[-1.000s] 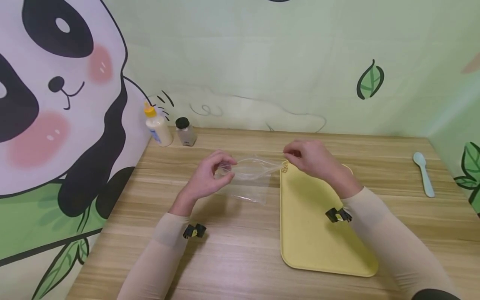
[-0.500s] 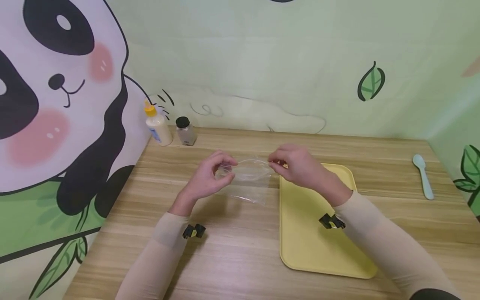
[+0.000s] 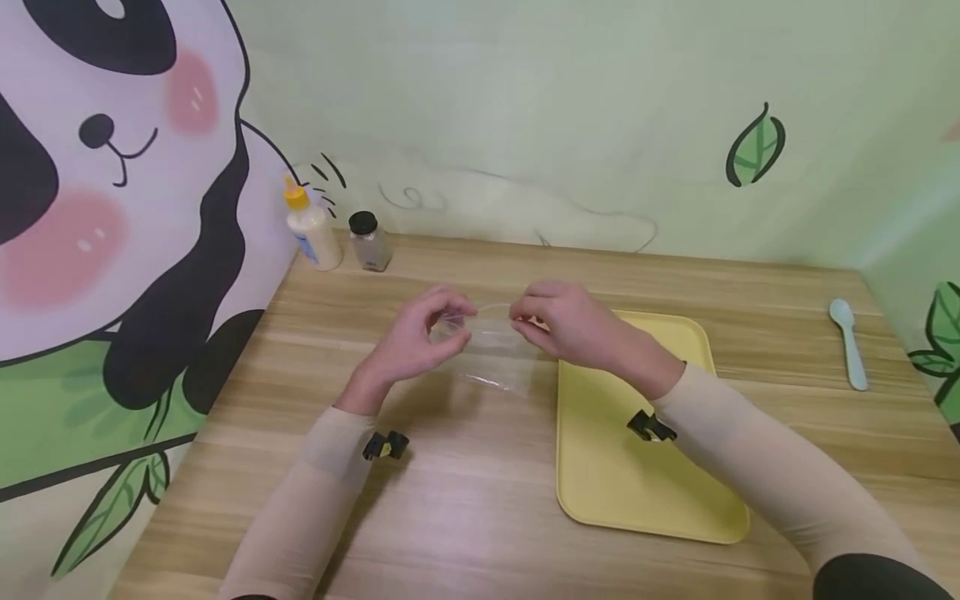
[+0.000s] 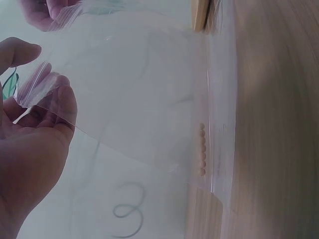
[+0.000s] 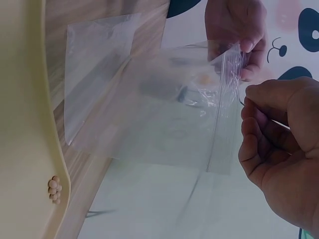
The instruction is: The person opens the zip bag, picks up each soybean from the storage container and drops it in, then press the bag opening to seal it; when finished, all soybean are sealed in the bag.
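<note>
My left hand (image 3: 412, 337) grips the left end of the mouth of a clear plastic zip bag (image 3: 495, 362). In the left wrist view the film creases between its thumb and fingers. My right hand (image 3: 577, 325), fingers curled, pinches at the other end of the mouth, fingertips right at the rim. Between both hands the bag hangs upright over the wooden table. The left wrist view shows a row of small beige beads (image 4: 202, 149) along the bag's bottom. More beads (image 5: 54, 189) sit in a cluster at the corner of the yellow tray (image 3: 645, 475), hidden by my right hand in the head view.
Behind the left hand stand a glue bottle (image 3: 313, 233) with a yellow cap and a small black-lidded jar (image 3: 370, 243). A pale blue spoon (image 3: 849, 346) lies at the far right. A panda-printed backdrop (image 3: 480, 108) rises at the table's far edge.
My right hand has moved left from the tray's corner along the bag's mouth, closer to the left hand. The mouth looks shorter between them. The left hand keeps its hold.
</note>
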### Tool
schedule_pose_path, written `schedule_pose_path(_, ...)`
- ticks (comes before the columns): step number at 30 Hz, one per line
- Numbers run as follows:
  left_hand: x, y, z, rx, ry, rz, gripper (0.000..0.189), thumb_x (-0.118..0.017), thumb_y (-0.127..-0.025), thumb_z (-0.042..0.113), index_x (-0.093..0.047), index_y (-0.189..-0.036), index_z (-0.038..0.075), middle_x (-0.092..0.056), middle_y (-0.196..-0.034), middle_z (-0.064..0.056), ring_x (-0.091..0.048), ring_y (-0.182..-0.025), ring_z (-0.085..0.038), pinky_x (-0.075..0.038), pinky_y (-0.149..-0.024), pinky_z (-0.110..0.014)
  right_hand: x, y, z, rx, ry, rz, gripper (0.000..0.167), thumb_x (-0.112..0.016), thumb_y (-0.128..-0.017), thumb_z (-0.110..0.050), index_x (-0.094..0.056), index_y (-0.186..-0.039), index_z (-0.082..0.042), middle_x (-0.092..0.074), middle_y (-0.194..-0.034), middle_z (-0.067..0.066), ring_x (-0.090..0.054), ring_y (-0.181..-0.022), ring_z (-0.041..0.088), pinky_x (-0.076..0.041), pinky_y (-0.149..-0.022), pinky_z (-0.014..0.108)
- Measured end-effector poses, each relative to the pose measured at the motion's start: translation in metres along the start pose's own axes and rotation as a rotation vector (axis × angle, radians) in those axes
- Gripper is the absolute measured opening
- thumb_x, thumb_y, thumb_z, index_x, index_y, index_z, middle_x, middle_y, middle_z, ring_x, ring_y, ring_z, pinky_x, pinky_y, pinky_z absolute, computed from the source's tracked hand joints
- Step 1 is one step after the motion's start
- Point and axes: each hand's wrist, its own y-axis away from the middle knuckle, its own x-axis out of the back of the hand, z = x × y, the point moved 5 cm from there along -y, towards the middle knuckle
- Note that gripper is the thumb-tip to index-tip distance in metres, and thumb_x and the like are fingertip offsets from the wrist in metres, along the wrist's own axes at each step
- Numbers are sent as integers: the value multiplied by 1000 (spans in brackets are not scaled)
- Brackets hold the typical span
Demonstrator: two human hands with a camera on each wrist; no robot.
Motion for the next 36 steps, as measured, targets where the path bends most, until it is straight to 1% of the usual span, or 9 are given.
schedule_pose_path(3, 1, -1, 0, -5, 4, -1, 26, -64, -79, -14, -60, -105, -15, -58, -104, -30, -57, -93, -39, -52, -86, -39, -1, -3, -1, -5, -1, -3, 9, -71, -87, -12, -72, -90, -3, -67, -82, 5, -61, -70, 16, -54, -62, 27)
schedule_pose_path(8, 1, -1, 0, -12, 13, 2, 26, -64, -79, -16, -59, -104, -17, -58, -104, -32, -57, -92, -38, -52, -85, -45, -2, -4, 0, -12, -27, -12, 12, -71, -87, -12, -72, -92, -2, -67, -84, 7, -62, -72, 17, -55, -63, 28)
schedule_pose_path(14, 1, -1, 1, -8, 10, 5, 25, -64, -79, -16, -60, -103, -16, -58, -103, -32, -56, -91, -28, -53, -85, -42, 3, -2, 4, -7, -48, -39, 11, -71, -86, -10, -72, -94, -2, -68, -84, 6, -62, -71, 17, -54, -62, 27)
schedule_pose_path(19, 1, -1, 2, -13, 18, 8, 25, -64, -78, -16, -60, -103, -16, -58, -103, -31, -57, -91, -39, -52, -84, -48, 9, 1, 12, -17, -48, -62, 12, -70, -87, -11, -72, -95, -2, -67, -84, 6, -60, -68, 16, -53, -60, 28)
schedule_pose_path(23, 1, -1, 2, -17, 19, 9, 25, -64, -78, -16, -60, -103, -15, -58, -103, -32, -56, -91, -41, -52, -84, -48, 15, 8, 24, -74, -51, -77, 14, -69, -88, -11, -71, -98, -2, -67, -85, 6, -61, -70, 15, -53, -61, 28)
schedule_pose_path(27, 0, -1, 2, -16, 13, 8, 25, -64, -78, -17, -60, -103, -15, -58, -103, -31, -57, -91, -38, -53, -84, -41, 19, 17, 42, -147, -68, -98, 15, -68, -90, -13, -71, -100, -3, -68, -87, 5, -63, -74, 15, -54, -63, 30)
schedule_pose_path(32, 0, -1, 1, -5, 7, 10, 26, -64, -78, -17, -60, -103, -16, -59, -103, -28, -56, -91, -27, -53, -86, -37, 18, 27, 65, -219, -86, -150, 14, -65, -92, -16, -70, -99, -5, -68, -89, 2, -60, -74, 13, -53, -65, 30)
schedule_pose_path(34, 0, -1, -7, 0, 1, 11, 27, -65, -78, -16, -60, -104, -16, -59, -104, -28, -55, -91, -21, -53, -87, -37, 16, 32, 72, -235, -81, -165, 12, -65, -92, -15, -70, -98, -6, -68, -89, 2, -58, -73, 12, -52, -64, 29)
schedule_pose_path(36, 0, -1, -17, 2, -3, 12, 27, -65, -78, -16, -61, -105, -14, -59, -105, -28, -55, -92, -18, -53, -87, -36, 13, 36, 79, -248, -80, -178, 10, -66, -92, -14, -71, -97, -7, -68, -88, 2, -58, -72, 11, -52, -63, 28)
